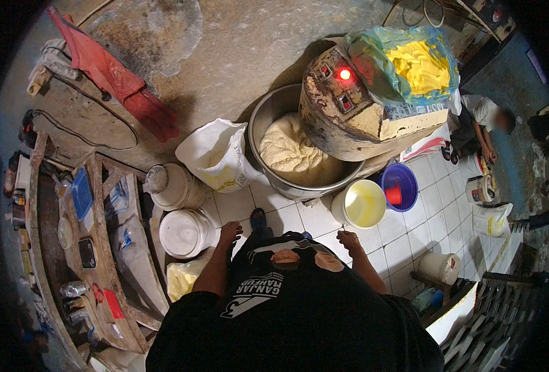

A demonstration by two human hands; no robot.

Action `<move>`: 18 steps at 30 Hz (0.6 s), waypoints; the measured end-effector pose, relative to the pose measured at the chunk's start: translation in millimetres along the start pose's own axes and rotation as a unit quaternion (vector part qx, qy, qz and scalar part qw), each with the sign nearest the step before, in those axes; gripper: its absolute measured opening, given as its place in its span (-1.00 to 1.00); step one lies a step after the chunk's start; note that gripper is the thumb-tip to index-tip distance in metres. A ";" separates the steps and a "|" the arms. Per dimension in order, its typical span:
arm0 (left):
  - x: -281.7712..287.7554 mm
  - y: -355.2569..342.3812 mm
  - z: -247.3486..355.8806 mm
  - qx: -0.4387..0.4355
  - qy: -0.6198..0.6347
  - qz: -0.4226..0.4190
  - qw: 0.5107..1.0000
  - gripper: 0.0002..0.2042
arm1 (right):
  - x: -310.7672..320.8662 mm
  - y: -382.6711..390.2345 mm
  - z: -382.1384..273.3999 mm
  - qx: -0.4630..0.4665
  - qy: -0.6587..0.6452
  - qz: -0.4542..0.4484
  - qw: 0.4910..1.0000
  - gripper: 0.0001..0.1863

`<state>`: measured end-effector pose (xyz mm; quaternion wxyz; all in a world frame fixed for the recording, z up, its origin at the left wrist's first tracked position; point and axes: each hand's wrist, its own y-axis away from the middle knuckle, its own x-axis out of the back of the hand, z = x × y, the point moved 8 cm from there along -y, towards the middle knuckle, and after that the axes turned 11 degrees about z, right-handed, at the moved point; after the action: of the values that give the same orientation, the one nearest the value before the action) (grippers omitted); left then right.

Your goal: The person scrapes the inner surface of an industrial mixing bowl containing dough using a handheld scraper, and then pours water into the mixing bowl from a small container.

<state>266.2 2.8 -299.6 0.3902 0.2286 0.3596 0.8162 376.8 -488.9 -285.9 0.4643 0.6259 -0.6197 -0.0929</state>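
My left hand (231,232) hangs beside my body, fingers loosely apart, with nothing seen in it. The nearest thing to it is a lidded white bucket (184,234). On the other side, my right hand (349,240) has its fingers curled in; whatever they may hold is too small to make out. Just ahead of that hand stands a pale bucket (364,203) with yellow residue inside. Farther forward, a large steel mixer bowl (267,177) contains a mass of pale dough (293,152). The mixer head (333,118), with a lit red lamp, covers the bowl's right part.
A bag of yellow fat (420,67) rests on the mixer. Beside the bowl are an open white sack (215,155) and a purple bucket (411,180) holding a red scoop. A wooden shelf (97,248) lines the left. Another person (478,118) sits at the far right.
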 end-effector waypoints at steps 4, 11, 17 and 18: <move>0.9 -0.9 -0.2 -0.002 0.002 0.001 1.000 -0.68 | 1.0 -2.6 -0.2 -0.001 -0.006 -0.006 1.000 -0.58; 12.1 2.4 -2.5 -0.012 -0.031 -0.062 0.998 -0.65 | -5.8 -4.2 -3.6 0.020 -0.002 -0.033 0.999 -0.59; -4.3 27.8 -3.9 0.006 -0.009 0.017 1.000 -0.82 | 6.3 -40.6 9.6 0.201 0.105 -0.043 0.973 -0.61; 12.1 29.2 -17.6 0.009 -0.006 0.033 0.999 -0.82 | -3.0 -32.7 5.6 0.121 0.071 -0.056 0.989 -0.62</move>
<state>233.7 -7.5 -287.3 0.3631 0.2486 0.3566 0.8241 394.9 -495.4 -313.2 0.4222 0.7163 -0.5555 0.0017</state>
